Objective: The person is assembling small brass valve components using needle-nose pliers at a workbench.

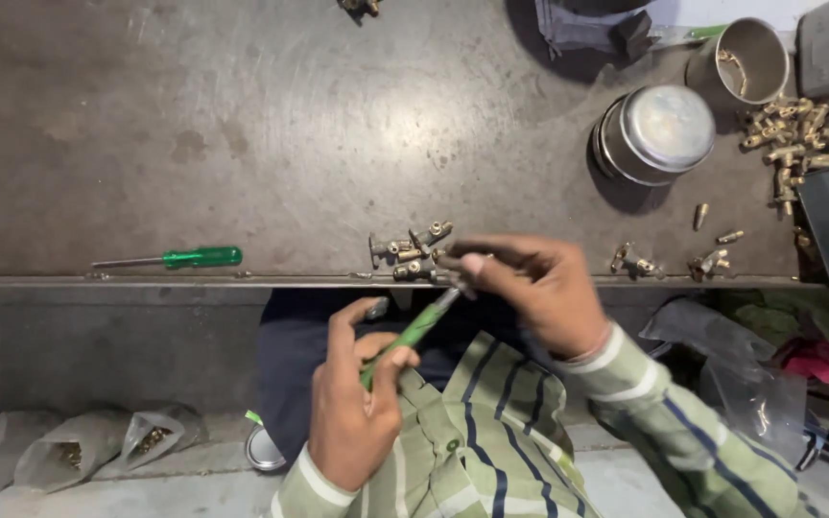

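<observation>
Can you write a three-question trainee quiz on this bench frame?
1. True or false: the left hand grips a green-handled screwdriver.
2. Where does the second green screwdriver lie? A) on the metal table, out to the left B) inside the steel bowl C) on the floor
3. What does the right hand pinch at the tool's tip?

Key: 1 true. 2 A. 3 a small part, mostly hidden by the fingers; loose brass fittings lie just beyond it.
</observation>
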